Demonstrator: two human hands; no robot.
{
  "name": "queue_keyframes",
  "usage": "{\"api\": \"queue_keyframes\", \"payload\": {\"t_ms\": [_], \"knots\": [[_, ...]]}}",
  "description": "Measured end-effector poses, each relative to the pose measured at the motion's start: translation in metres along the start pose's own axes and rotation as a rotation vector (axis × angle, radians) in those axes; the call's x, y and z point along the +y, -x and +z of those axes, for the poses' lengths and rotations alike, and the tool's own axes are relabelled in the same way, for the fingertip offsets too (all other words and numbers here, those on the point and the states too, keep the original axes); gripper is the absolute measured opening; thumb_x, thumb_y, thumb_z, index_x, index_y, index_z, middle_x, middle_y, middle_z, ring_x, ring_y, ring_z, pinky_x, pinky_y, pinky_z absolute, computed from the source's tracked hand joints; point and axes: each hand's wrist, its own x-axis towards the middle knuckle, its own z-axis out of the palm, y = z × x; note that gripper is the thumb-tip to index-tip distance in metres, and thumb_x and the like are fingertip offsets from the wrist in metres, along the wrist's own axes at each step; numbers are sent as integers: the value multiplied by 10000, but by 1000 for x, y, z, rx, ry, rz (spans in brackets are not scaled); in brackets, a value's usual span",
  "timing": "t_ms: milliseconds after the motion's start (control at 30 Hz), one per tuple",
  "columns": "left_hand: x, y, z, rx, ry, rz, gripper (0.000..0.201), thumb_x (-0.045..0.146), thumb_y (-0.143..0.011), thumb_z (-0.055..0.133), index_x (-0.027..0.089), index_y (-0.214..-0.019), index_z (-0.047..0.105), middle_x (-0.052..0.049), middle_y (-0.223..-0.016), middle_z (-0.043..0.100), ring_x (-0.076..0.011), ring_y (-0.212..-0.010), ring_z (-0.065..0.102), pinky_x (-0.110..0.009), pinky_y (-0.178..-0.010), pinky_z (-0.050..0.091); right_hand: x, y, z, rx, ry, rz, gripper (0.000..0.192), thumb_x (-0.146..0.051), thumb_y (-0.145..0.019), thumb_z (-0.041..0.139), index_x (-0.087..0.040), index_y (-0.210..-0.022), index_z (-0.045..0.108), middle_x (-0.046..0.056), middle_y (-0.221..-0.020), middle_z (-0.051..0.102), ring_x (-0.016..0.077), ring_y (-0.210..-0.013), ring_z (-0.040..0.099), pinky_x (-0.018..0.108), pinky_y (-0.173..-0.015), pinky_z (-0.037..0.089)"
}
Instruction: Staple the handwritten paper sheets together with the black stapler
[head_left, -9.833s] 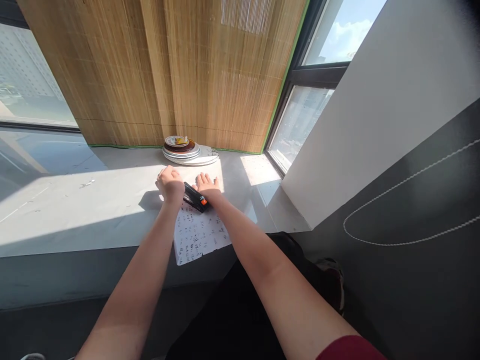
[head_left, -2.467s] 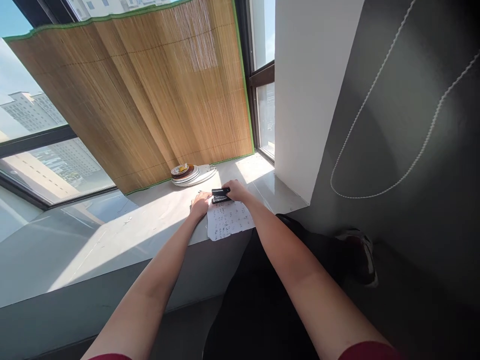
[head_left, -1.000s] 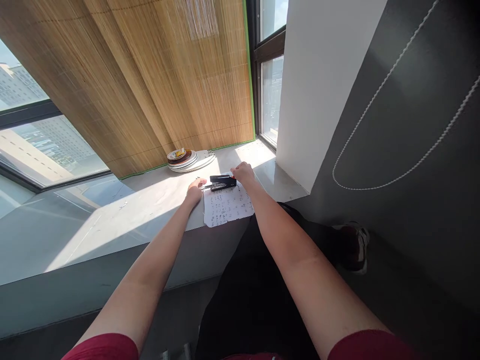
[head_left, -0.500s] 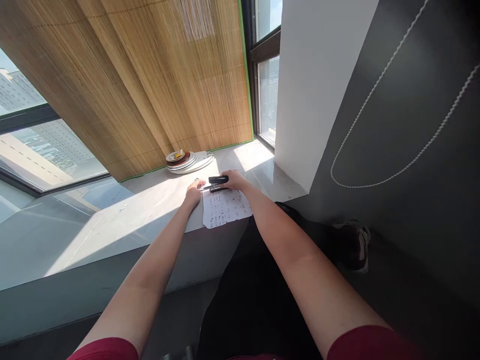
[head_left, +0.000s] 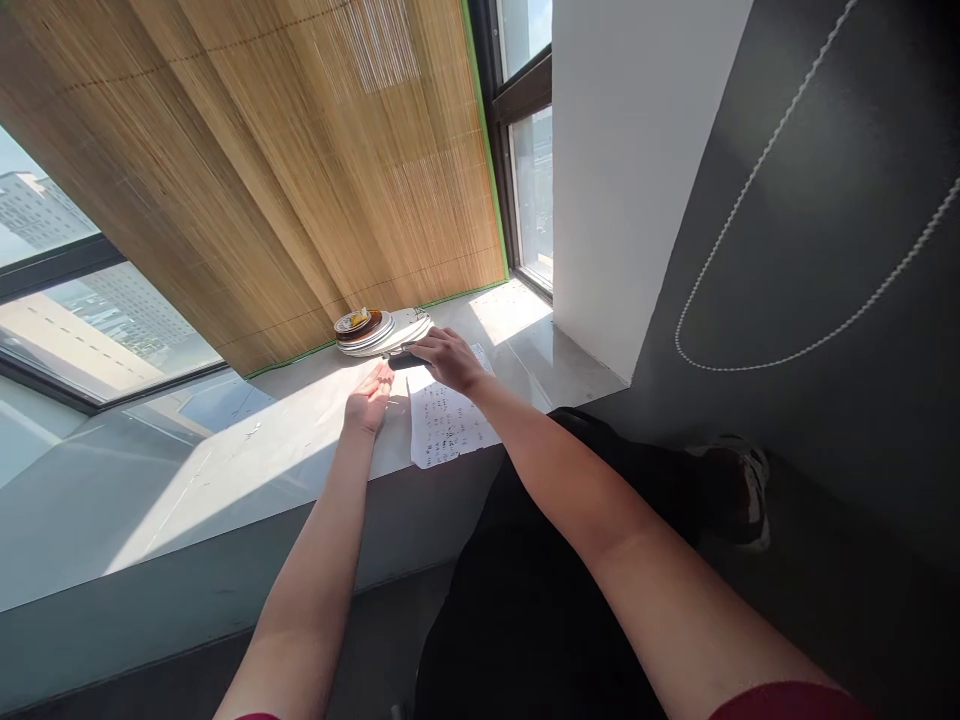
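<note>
1. Right hand [head_left: 448,358] covers a black stapler [head_left: 403,361], grip closed over it; its long axis runs left-right, nose pointing left.
2. Stapler sits on the surface [head_left: 300,420], between plates [head_left: 379,334] and printed sheet [head_left: 448,425].
3. Left hand [head_left: 369,400] rests flat, grip open, empty.

We now hold the stapler [head_left: 405,361] off the paper [head_left: 448,425] in our right hand [head_left: 448,358], beside the plates [head_left: 382,333]; our left hand [head_left: 369,399] lies open.

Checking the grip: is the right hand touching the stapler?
Touching. The head view shows the right hand closed over the black stapler, no gap visible.
</note>
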Motion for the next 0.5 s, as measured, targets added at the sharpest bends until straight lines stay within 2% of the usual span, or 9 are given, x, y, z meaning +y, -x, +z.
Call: {"api": "queue_keyframes", "payload": {"t_ms": [167, 267, 400, 500], "knots": [[-8, 3, 5, -38, 15, -53, 259, -3, -1002, 577, 154, -1081, 767, -111, -1057, 816, -233, -1155, 786, -277, -986, 653, -12, -7, 15, -7, 98, -246, 308, -81, -1123, 551, -220, -1215, 810, 95, -1179, 809, 258, -1141, 595, 425, -1033, 395], [-9, 4, 6, -40, -3, -34, 269, -32, -994, 570, 158, -996, 760, -95, -963, 792, -207, -1062, 771, -247, -945, 638, -17, -7, 21, -28, 145, -326, 308, -114, -1145, 532, -232, -1180, 814, 85, -1165, 800, 246, -1134, 590, 416, -1026, 379], [-7, 4, 2, -6, 6, -28, 322, -79, -987, 523, 161, -904, 721, -80, -861, 743, -162, -975, 750, -215, -929, 615, -19, -7, 24, -13, 182, -348, 328, -109, -1154, 499, -220, -1164, 807, 89, -1194, 796, 247, -1132, 584, 410, -1019, 380], [-5, 5, -2, -35, -65, -8, 244, -13, -999, 615, 182, -891, 715, -88, -878, 753, -208, -1064, 760, -230, -879, 623, -18, -6, 22, 21, 173, -293, 290, -107, -1142, 537, -212, -1185, 804, 98, -1203, 800, 253, -1127, 593, 416, -1016, 380]]}}
